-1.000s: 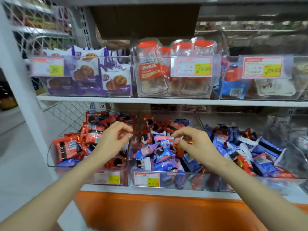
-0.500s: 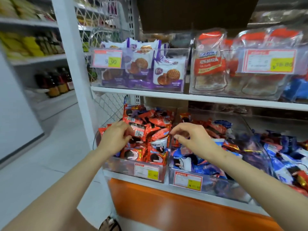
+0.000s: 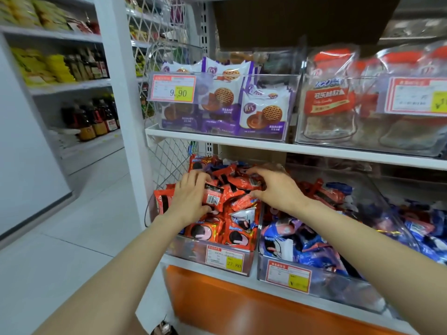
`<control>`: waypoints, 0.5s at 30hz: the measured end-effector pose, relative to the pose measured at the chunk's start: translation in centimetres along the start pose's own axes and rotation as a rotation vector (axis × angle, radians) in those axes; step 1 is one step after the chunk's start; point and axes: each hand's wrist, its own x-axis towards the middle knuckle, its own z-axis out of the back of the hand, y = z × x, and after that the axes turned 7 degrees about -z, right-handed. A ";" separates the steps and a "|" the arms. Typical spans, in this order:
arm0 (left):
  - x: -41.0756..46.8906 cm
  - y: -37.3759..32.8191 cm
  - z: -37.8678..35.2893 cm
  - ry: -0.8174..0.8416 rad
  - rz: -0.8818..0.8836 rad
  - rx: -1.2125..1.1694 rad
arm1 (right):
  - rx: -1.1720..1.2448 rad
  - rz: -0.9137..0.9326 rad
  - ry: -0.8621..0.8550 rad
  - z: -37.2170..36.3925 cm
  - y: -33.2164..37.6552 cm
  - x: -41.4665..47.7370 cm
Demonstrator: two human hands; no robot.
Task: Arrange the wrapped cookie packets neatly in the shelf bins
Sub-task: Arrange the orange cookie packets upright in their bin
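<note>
A clear shelf bin [image 3: 188, 252] at the lower left holds a heap of red wrapped cookie packets [image 3: 205, 232]. My left hand [image 3: 191, 199] lies on the heap's left side, fingers curled around a red packet [image 3: 214, 197] with a barcode. My right hand [image 3: 275, 187] rests on the heap's top right, fingers closed over red packets [image 3: 244, 181]. A white and blue packet [image 3: 243, 217] lies among the red ones. The neighbouring clear bin [image 3: 273, 276] holds blue and purple packets [image 3: 312, 243] with some red ones behind.
The upper shelf [image 3: 266, 147] carries a bin of purple biscuit packs [image 3: 261, 112] and bags with red labels [image 3: 329, 100]. Price tags [image 3: 223, 258] hang on the bin fronts. An orange base panel [image 3: 229, 308] runs below. An aisle floor [image 3: 60, 238] and bottle shelves lie left.
The view swung left, and both hands moved from the middle bin over to the left bin. They now press onto the red packets, the left hand gripping one.
</note>
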 end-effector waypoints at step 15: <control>-0.1 -0.1 0.6 0.275 -0.059 0.043 | -0.041 0.008 0.123 -1.0 -0.2 0.5</control>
